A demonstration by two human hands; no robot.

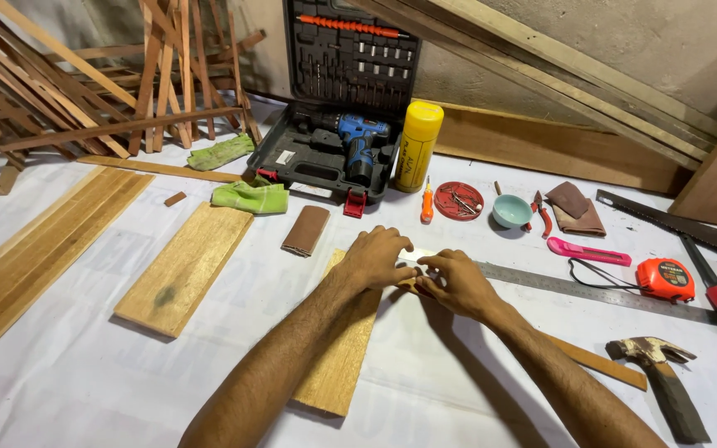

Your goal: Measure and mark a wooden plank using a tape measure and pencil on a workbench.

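Both hands meet over the far end of a wooden plank (343, 348) lying on a white-covered floor (85, 373). Left hand (375, 259) rests knuckles-up on the plank end, fingers curled down; its grip looks closed on a small pale piece (415, 255), though what that piece is, cannot tell. Right hand (456, 284) sits just right of the left, touching it, fingers pinched in on the same pale piece. A steel ruler (574, 288) runs out to the right from under the hands. Beyond the plank: brown sanding block (306, 230), green gloves (251, 197), open black tool case (338, 108) with a blue drill (360, 145), yellow can (417, 146). Right of the plank: pink utility knife (588, 251), orange tape measure (665, 278), hammer (664, 383). A wider board (186, 266) lies left of the plank, apart.
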